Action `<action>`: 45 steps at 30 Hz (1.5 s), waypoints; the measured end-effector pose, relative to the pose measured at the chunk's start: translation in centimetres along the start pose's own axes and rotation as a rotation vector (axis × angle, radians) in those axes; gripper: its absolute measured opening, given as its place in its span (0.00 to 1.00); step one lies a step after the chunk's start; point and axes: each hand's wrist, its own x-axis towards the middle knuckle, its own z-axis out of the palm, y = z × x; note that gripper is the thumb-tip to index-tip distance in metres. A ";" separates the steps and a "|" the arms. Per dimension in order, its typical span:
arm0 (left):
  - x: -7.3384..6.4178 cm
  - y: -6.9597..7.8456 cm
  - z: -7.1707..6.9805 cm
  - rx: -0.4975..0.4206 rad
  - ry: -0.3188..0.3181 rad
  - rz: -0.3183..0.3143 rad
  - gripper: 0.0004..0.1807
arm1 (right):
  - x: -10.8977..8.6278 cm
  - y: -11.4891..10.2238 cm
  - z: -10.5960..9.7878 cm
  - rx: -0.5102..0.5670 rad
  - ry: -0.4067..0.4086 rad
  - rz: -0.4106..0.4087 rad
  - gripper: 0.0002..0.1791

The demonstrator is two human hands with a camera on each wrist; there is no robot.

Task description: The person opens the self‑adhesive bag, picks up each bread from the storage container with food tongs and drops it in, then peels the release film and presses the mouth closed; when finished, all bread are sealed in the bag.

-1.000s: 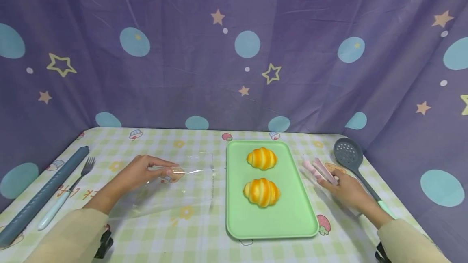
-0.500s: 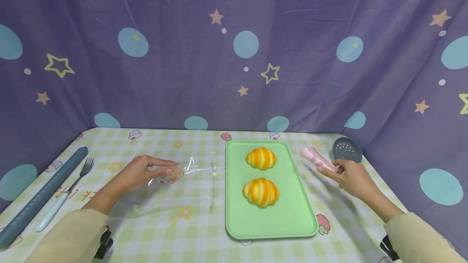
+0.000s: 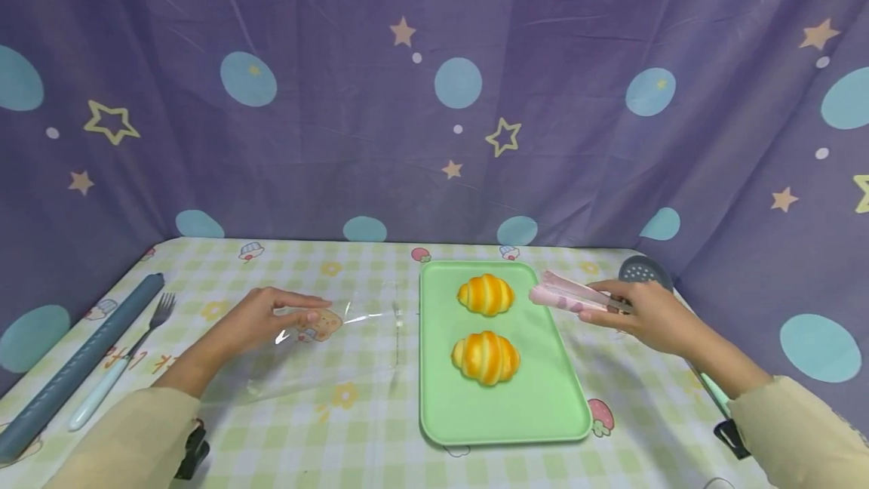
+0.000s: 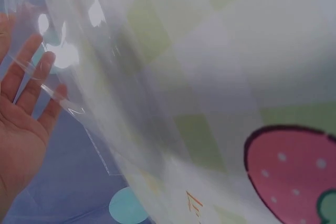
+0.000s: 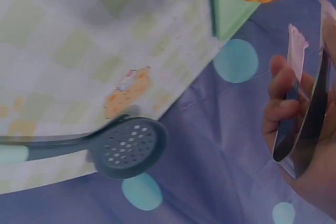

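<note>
My left hand (image 3: 254, 327) is at the mouth of a clear plastic bag (image 3: 370, 357), thumb and fingers spread apart at its rim. In the left wrist view the fingers (image 4: 35, 88) are fairly straight, with the clear film across them. My right hand (image 3: 652, 319) grips metal tongs (image 3: 569, 297) with pink tips, raised above the table. The two tips stand apart, close to the right edge of a green tray (image 3: 502, 417). On that tray sit two croissants, an upper croissant (image 3: 486, 294) and a lower croissant (image 3: 486, 358).
A dark slotted skimmer (image 5: 128, 148) with a pale green handle lies at the far right of the table. On the left lie a fork (image 3: 125, 357) with a pale handle and a long grey-blue tube-like thing (image 3: 84, 361). A purple curtain (image 3: 434, 172) stands behind the checked tablecloth.
My right hand has lifted the tongs and brought them left to the tray's edge; their tips, together half a second ago, are apart now. The left hand and bag have hardly moved.
</note>
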 end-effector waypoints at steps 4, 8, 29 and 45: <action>0.0 0.0 0.0 -0.020 -0.010 -0.006 0.17 | 0.3 -0.9 -0.5 0.030 -0.058 -0.038 0.33; 0.0 0.0 -0.1 -0.029 -0.017 -0.008 0.17 | 0.5 -1.9 -0.7 0.025 -0.113 -0.081 0.36; 0.2 -0.2 -0.2 -0.075 -0.028 0.045 0.17 | 1.9 -4.7 1.8 -0.154 -0.235 -0.242 0.35; 0.2 -0.5 0.1 -0.073 -0.004 0.023 0.16 | 2.5 -4.4 2.7 -0.102 -0.274 -0.272 0.28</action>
